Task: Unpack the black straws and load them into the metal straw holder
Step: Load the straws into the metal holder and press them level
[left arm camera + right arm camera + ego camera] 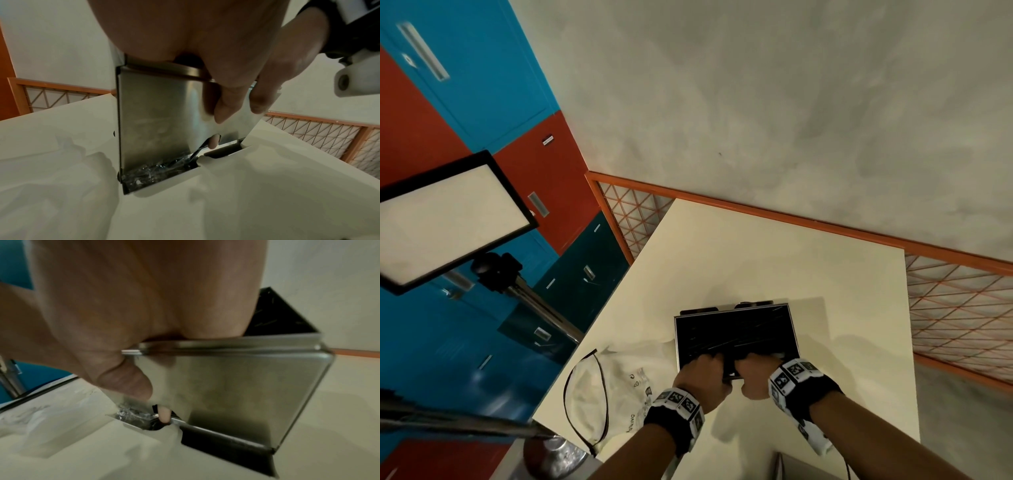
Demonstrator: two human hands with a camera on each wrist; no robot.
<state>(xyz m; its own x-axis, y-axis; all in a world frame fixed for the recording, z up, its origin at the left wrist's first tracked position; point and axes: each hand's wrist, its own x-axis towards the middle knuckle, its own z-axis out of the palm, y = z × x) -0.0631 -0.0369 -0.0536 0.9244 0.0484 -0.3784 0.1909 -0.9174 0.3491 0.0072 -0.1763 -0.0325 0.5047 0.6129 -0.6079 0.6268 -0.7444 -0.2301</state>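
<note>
Head view: metal straw holder [736,334] stands on the table [756,246] at about 5 o'clock, black straws [732,330] inside. Left hand [700,375] and right hand [755,373] curl over its near rim; empty bag [616,383] at 7 o'clock.

Left wrist view: fingers [224,104] hook the rim, thumb outside. Risk: a tilt could spill straws.

Right wrist view: a fingertip [163,415] shows in the bottom slot [144,418]. Risk: pinching there.

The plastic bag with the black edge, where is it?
In the head view the plastic bag lies flat on the white table, left of the metal straw holder and beside the left hand.
</note>
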